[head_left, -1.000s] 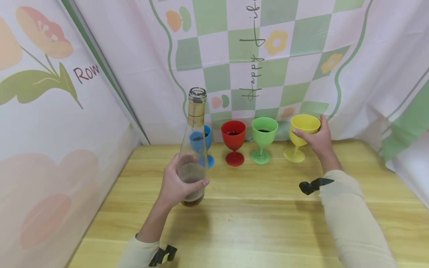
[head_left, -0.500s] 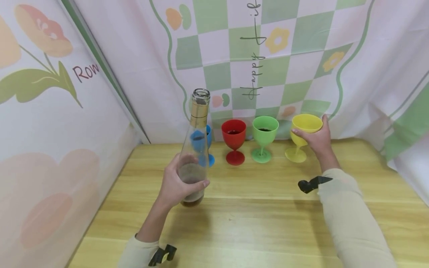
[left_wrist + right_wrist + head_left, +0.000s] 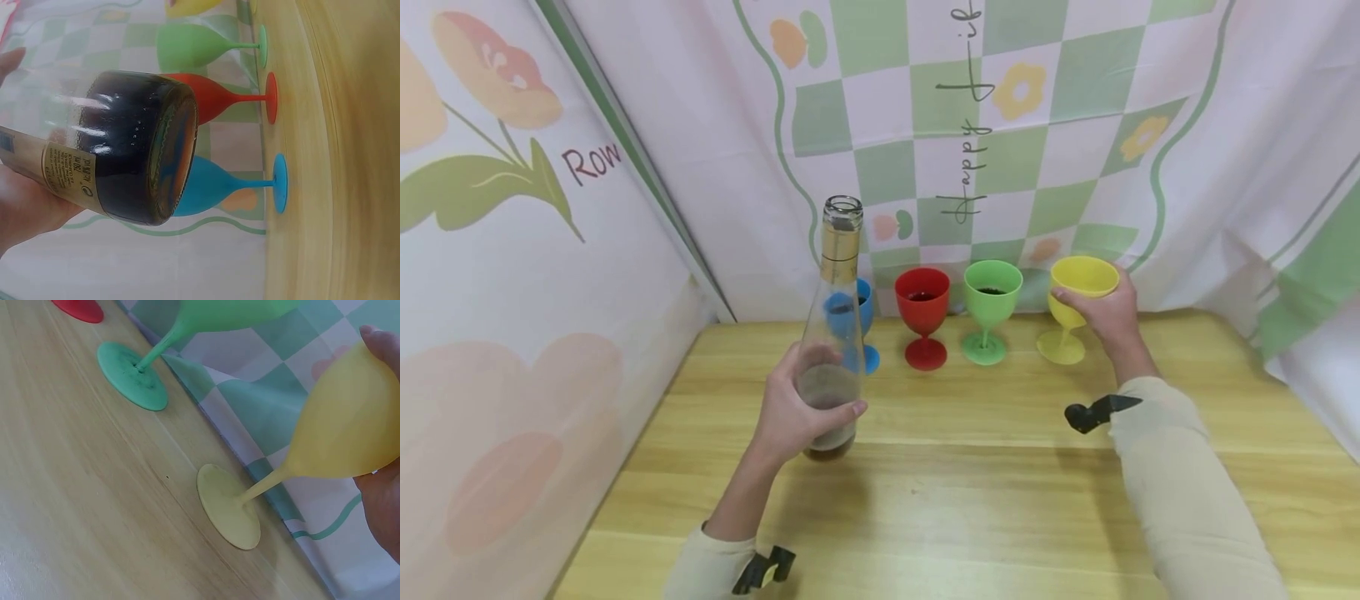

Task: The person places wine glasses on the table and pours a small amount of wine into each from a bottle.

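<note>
My left hand [image 3: 797, 417] grips a clear glass wine bottle [image 3: 831, 333] round its lower body. The bottle stands nearly upright, its mouth uncovered. In the left wrist view dark liquid [image 3: 125, 144] fills its bottom part, and the base shows raised off the table. Far right, my right hand [image 3: 1116, 317] holds a yellow goblet [image 3: 1063, 308] by the bowl, thumb on the near side. The goblet's foot [image 3: 228, 506] appears to stand on the table. Beside it are a green goblet [image 3: 992, 300] and a red goblet [image 3: 922, 312], both with dark liquid inside. A blue goblet [image 3: 865, 317] is partly behind the bottle.
The goblets stand in a row along the back of the wooden table [image 3: 925, 500]. Right behind them hangs a checkered curtain [image 3: 940, 167]. Another printed curtain [image 3: 512, 333] borders the left side.
The bottle's top shifts slightly right, then back left. The right hand's fingertips sit a little lower behind the yellow goblet. The other goblets stay put.
</note>
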Demonstrator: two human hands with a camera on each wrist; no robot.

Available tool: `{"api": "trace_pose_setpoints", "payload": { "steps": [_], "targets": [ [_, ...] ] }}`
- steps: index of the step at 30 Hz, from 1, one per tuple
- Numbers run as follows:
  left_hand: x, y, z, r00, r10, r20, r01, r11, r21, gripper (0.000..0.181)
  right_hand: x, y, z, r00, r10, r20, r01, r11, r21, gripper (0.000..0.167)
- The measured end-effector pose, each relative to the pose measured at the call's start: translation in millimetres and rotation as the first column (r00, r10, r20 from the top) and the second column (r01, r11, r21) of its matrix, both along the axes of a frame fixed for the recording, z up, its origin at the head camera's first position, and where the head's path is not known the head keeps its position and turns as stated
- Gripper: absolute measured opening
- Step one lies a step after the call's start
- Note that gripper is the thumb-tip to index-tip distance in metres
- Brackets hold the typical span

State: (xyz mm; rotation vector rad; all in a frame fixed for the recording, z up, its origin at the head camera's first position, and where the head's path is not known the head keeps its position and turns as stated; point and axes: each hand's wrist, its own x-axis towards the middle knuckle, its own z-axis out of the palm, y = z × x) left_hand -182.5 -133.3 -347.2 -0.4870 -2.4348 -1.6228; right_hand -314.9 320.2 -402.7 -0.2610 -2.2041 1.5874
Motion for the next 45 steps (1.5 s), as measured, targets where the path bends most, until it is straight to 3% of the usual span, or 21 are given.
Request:
{"api": "trace_pose_setpoints", "payload": {
  "steps": [12,22,26,31,40,45],
  "targets": [
    [-4.2,0.7,-3.6,1.0,0.004,-0.004,-0.004,1.0,0.006,0.059,14.8,-3.6,10.4,1.0,0.025,0.003,-0.025,0.998,0.058,0.088],
    [-4.3,0.3,-4.0,1.0,-0.009,-0.012,0.009,1.0,0.009,0.058,35.6,-21.2,24.5,0.982,0.161,-0.098,-0.159,0.987,0.024,0.068],
    [-4.0,-0.3,-3.8,1.0,-0.004,0.004,0.004,1.0,0.002,0.058,40.0,-27.4,24.8,0.96,0.24,-0.146,-0.25,0.966,-0.059,0.06],
    [-3.7,-1.5,-2.9,1.0,0.006,0.019,-0.006,1.0,0.002,0.059,46.1,-41.0,23.4,0.916,0.335,-0.221,-0.37,0.918,-0.14,0.058],
    [-3.3,-1.9,-2.9,1.0,0.001,0.002,-0.001,1.0,0.001,0.058,57.3,-69.7,17.7,0.877,0.444,-0.183,-0.453,0.891,-0.009,0.061],
    [-2.7,-2.8,-3.9,1.0,0.007,0.012,-0.007,1.0,0.01,0.059,58.1,-83.1,11.3,0.859,0.486,-0.162,-0.491,0.871,0.007,0.066]
  ]
}}
